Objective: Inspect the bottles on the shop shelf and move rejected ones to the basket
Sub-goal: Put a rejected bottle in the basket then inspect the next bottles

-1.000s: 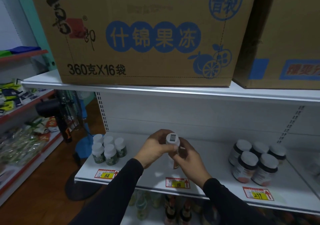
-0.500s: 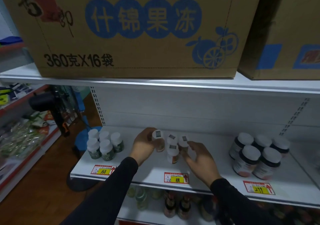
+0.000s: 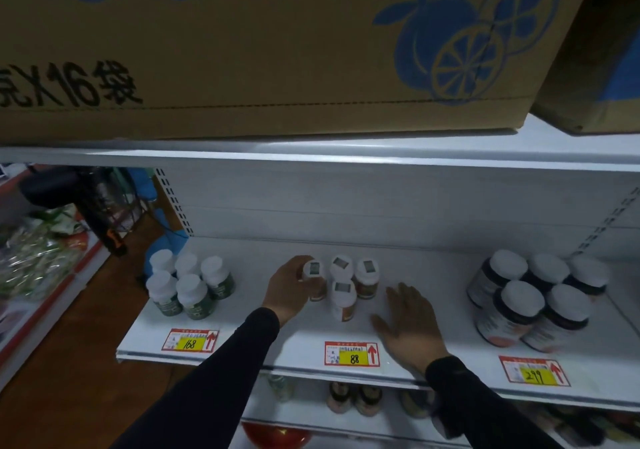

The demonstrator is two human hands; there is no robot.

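On the far left of the white shelf [image 3: 242,324], five green-labelled bottles [image 3: 188,287] with white caps stand in a tight cluster near the shelf's left end, above a price tag [image 3: 190,340] reading 168. Bare shelf lies between them and the left hand [image 3: 289,289], whose fingers curl round the leftmost orange-labelled bottle [image 3: 314,280] just under its cap; the bottle stands upright on the shelf. Three more orange-labelled bottles [image 3: 349,286] stand just beside it, two in the far row and one nearer, making four in all, above the tag [image 3: 351,354] reading 88. Just right of them the right hand [image 3: 408,324] lies flat and spread, fingers straight, holding nothing, close to the near edge; whether the palm touches the shelf cannot be told. A wide bare stretch follows. At the right, five large dark bottles [image 3: 535,298] with white caps stand packed together above a tag [image 3: 535,371] reading 299. Two cardboard boxes [image 3: 263,47] sit on the shelf above.
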